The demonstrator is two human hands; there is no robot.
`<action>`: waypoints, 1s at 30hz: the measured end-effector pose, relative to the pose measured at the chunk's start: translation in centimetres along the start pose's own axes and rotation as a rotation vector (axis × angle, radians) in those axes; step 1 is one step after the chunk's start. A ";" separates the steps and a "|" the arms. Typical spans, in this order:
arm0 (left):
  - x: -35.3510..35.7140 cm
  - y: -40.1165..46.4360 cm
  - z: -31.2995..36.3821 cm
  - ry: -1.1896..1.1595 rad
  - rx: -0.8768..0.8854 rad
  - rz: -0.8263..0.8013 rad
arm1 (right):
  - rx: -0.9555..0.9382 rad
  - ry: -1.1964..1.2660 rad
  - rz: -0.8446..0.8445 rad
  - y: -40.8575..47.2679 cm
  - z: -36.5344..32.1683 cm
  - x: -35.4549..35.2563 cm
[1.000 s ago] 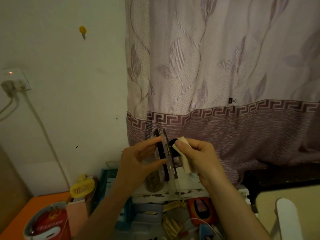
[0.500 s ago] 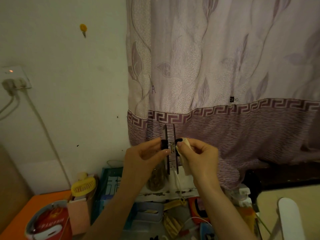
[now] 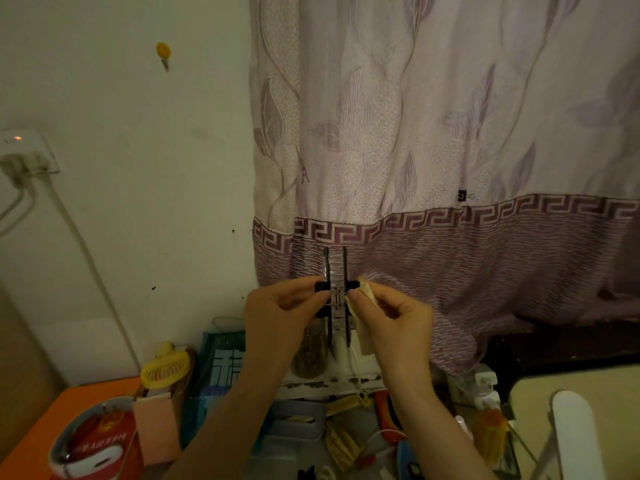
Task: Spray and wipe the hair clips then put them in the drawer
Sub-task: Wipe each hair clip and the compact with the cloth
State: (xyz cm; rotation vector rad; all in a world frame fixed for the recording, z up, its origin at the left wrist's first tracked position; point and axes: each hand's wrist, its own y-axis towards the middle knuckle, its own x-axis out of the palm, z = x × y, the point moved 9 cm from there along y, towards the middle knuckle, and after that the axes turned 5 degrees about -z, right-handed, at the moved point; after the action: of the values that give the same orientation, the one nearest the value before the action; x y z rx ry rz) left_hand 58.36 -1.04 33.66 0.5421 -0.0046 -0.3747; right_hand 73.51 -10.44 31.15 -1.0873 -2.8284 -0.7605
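Before the mauve patterned curtain (image 3: 433,133), a dark, clear-bodied claw hair clip (image 3: 335,271) stands upright in mid-air, above the cluttered table. Left hand (image 3: 280,317) pinches its left black lever; right hand (image 3: 391,320) pinches a cream wiping cloth (image 3: 365,337) against the spring hinge.

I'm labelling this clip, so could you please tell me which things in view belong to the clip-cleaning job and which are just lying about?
In use:
- hair clip, pinched by the left hand
- cloth, held in the right hand against the clip's hinge

Lying about:
- yellow fan
- red tin
- glass jar
- binder clip on the curtain
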 end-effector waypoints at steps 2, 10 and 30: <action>-0.2 0.0 -0.5 -0.048 -0.042 0.015 | -0.027 -0.006 -0.022 -0.4 -0.2 0.1; -1.5 0.2 -0.8 -0.175 -0.116 0.026 | 0.045 0.071 -0.084 0.0 0.6 -1.3; 0.0 -0.3 -1.5 -0.160 -0.223 -0.153 | 0.396 0.388 -0.323 3.5 3.9 1.2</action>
State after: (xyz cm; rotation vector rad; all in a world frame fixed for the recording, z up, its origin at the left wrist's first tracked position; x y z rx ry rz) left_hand 58.36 -0.56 32.20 0.2915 -0.0753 -0.5604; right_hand 75.43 -5.73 29.45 -0.3845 -2.6697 -0.3408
